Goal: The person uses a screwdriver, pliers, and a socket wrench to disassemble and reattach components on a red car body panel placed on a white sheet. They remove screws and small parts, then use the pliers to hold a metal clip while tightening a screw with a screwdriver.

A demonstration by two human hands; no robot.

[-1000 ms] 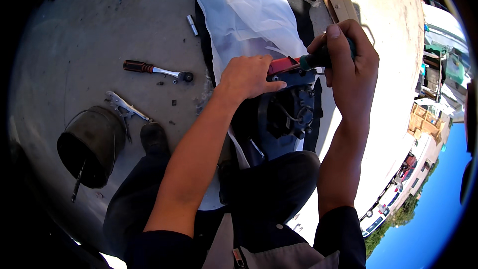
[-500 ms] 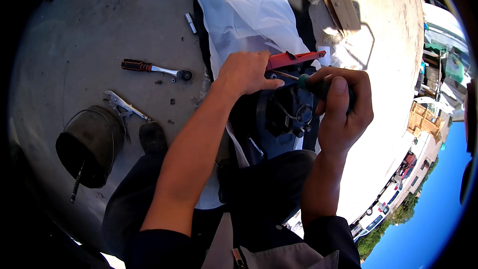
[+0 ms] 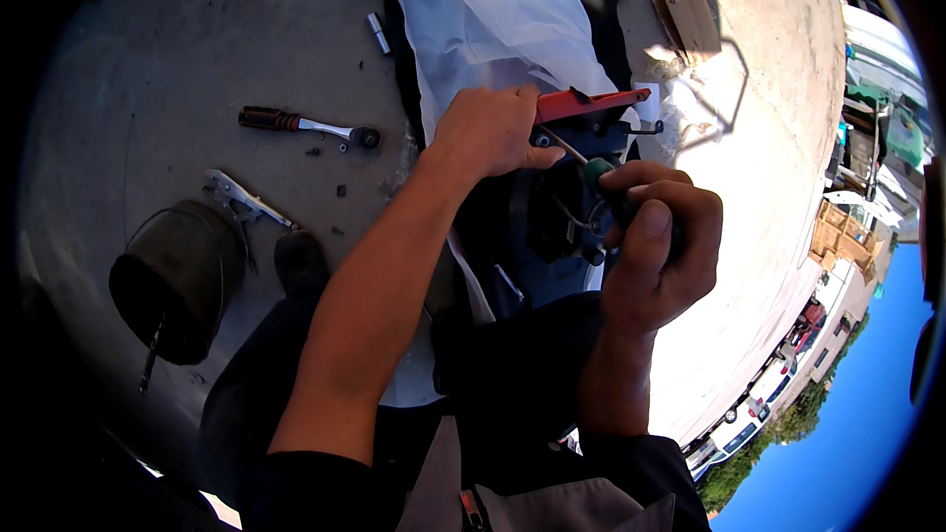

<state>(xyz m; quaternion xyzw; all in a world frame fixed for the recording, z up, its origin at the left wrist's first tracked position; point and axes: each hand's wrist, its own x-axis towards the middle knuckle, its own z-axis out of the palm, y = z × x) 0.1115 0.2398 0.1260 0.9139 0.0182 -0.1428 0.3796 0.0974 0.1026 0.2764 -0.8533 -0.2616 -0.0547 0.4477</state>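
Note:
My right hand [image 3: 660,256] is closed around the dark, green-collared handle of a screwdriver [image 3: 598,173]. The thin shaft slants up and left toward my left hand [image 3: 488,133], and its tip lies close to that hand's fingers. Closed over the left end of a long red part [image 3: 596,104], my left hand has its thumb stretched to the right. Below both hands sits a black assembly [image 3: 527,227] with bolts, a curved cable and round fittings; my right hand hides some of it. What the screwdriver tip touches is unclear.
On the concrete at left lie a ratchet wrench [image 3: 310,125], locking pliers [image 3: 246,199], a silver socket [image 3: 378,33] and several small fasteners. A black bucket [image 3: 177,281] lies tipped beside my boot [image 3: 301,261]. White sheeting [image 3: 493,20] and cardboard [image 3: 680,0] are beyond the assembly.
My right hand has moved nearer to me and slightly left, so the screwdriver slants more steeply. A hooked end right of the red part now shows. My left hand keeps nearly its place.

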